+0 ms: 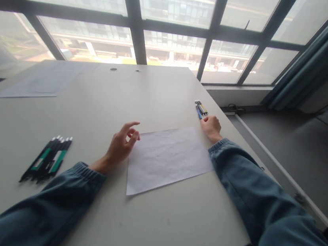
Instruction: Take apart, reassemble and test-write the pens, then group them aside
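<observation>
A sheet of white paper (168, 159) lies on the white table in front of me. My left hand (122, 144) is over its left edge, fingers half bent and apart, with nothing in them. At the table's right side my right hand (211, 127) is closed, its fingertips at the near end of a blue pen (198, 112). That pen lies beside a small group of pens (203, 107), one with a yellow part. The fingertips are partly hidden by the hand itself. To the left of my left arm is a row of several black pens with green labels (47, 158).
More paper sheets (37, 83) lie at the table's far left. Two small round fittings (113, 69) sit near the far edge. Windows with dark frames (175, 28) stand behind the table (145, 224). A blue curtain (315, 58) hangs on the right, above the grey floor.
</observation>
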`<state>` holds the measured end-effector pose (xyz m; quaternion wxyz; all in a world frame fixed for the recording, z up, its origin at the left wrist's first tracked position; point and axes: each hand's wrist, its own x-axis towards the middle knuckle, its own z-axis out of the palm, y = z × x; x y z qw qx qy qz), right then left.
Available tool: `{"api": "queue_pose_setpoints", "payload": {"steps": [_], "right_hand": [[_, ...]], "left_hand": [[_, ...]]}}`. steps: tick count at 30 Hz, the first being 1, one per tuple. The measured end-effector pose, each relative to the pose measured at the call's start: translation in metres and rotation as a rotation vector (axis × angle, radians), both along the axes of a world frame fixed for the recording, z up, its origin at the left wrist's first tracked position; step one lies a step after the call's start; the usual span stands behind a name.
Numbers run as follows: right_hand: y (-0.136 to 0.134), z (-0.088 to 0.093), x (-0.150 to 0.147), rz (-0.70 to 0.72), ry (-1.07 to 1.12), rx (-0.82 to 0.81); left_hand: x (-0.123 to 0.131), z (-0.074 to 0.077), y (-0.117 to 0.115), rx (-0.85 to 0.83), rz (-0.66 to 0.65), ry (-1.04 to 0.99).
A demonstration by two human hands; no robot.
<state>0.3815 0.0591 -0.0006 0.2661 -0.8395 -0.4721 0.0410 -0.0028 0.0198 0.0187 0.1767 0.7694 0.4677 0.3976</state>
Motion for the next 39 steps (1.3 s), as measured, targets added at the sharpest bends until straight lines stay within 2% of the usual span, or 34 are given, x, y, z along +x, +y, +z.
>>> {"api": "queue_pose_setpoints", "payload": {"steps": [15, 39], "right_hand": [[0.031, -0.004, 0.007, -0.045, 0.017, 0.029], [0.034, -0.004, 0.009, -0.024, 0.019, 0.023]], "left_hand": [[0.001, -0.001, 0.001, -0.012, 0.003, 0.028], [0.001, 0.002, -0.001, -0.03, -0.003, 0.037]]}}
